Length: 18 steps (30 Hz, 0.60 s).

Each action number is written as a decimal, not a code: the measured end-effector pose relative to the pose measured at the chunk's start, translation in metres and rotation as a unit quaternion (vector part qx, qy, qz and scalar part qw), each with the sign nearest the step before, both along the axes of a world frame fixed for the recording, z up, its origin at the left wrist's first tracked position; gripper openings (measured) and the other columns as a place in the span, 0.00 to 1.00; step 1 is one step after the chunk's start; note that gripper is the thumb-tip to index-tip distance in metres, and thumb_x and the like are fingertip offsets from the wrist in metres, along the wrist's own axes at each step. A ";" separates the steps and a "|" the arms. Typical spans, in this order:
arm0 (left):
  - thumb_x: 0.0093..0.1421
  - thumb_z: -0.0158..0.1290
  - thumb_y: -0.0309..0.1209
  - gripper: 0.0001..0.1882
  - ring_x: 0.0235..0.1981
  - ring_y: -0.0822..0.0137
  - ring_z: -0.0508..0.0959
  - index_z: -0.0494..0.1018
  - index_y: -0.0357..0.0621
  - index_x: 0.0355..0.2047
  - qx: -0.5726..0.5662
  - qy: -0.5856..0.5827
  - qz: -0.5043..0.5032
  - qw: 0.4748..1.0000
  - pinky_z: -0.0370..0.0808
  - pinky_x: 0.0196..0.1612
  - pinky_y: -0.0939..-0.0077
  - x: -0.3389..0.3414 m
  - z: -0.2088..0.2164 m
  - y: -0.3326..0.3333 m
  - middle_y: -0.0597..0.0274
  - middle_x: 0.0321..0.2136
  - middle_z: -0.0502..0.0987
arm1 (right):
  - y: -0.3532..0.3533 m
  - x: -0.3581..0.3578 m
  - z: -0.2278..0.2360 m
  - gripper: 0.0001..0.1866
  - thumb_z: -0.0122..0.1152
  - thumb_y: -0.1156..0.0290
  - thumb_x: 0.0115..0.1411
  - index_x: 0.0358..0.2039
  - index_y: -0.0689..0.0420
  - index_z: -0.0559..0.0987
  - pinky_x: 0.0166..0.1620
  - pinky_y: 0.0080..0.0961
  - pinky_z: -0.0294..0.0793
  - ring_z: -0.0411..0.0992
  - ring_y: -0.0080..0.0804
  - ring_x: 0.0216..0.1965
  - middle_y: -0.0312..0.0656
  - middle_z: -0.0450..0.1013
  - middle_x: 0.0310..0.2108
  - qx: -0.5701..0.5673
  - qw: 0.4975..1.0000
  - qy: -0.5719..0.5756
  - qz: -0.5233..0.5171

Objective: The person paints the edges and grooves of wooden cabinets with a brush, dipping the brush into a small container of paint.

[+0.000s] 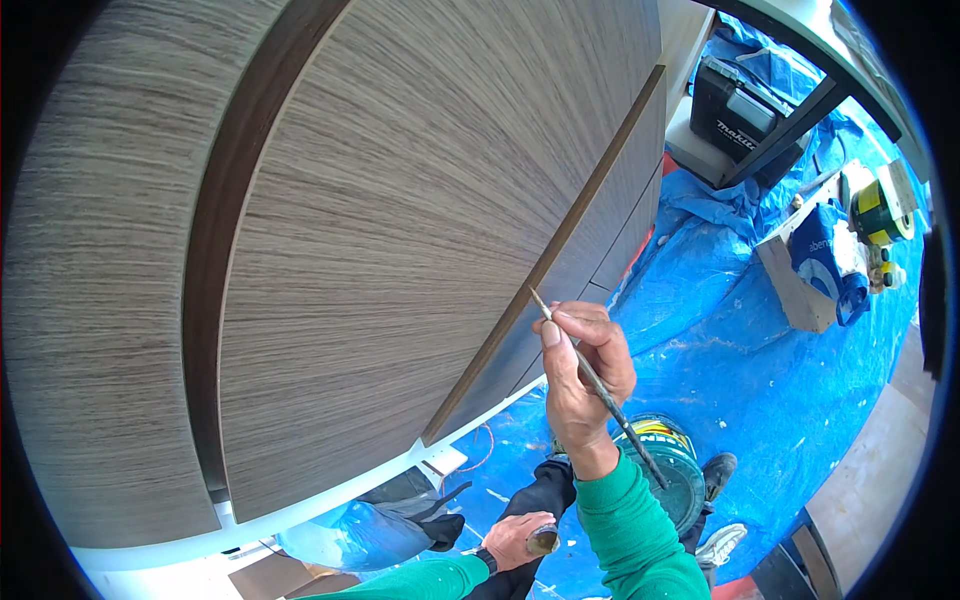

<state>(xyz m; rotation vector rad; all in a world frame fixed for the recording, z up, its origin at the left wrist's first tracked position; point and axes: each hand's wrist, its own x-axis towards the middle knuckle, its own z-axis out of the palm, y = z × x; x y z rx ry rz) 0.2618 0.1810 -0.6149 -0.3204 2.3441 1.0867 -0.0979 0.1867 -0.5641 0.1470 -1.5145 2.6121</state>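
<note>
Note blue sheeting [690, 345] beneath black toolbox [735, 110], apparently closed, and green bucket [668, 440], contents unclear; small cup [543, 541], brownish inside, grasped by left hand [510, 541]; thin brush [612, 402] pinched in right hand [572, 390], tip at brown strip [488, 350].

Panel [380, 250] at left looks matt grained wood, edge strip [590, 182] smooth wood, sheet [690, 345] at right crinkled glossy plastic.
</note>
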 end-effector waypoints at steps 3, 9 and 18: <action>0.58 0.70 0.39 0.32 0.58 0.55 0.81 0.75 0.49 0.62 0.005 -0.014 0.003 1.000 0.78 0.60 0.57 0.002 0.000 0.000 0.57 0.59 0.80 | -0.002 0.004 0.000 0.12 0.72 0.86 0.60 0.43 0.60 0.82 0.46 0.30 0.80 0.80 0.37 0.42 0.46 0.81 0.37 0.002 1.000 -0.011 0.010; 0.57 0.70 0.37 0.33 0.57 0.53 0.82 0.75 0.49 0.62 0.004 0.006 0.003 1.000 0.79 0.59 0.57 0.006 -0.003 0.000 0.57 0.58 0.81 | 0.002 0.012 -0.001 0.10 0.67 0.87 0.63 0.43 0.62 0.80 0.54 0.38 0.82 0.81 0.39 0.45 0.48 0.81 0.39 0.024 0.997 0.068 0.038; 0.58 0.70 0.38 0.31 0.56 0.53 0.82 0.75 0.50 0.61 0.003 0.010 0.004 1.000 0.80 0.58 0.58 0.001 0.002 0.000 0.57 0.58 0.81 | 0.000 0.010 0.005 0.10 0.63 0.87 0.66 0.46 0.63 0.77 0.57 0.40 0.81 0.82 0.40 0.49 0.51 0.82 0.42 -0.046 0.999 0.001 0.014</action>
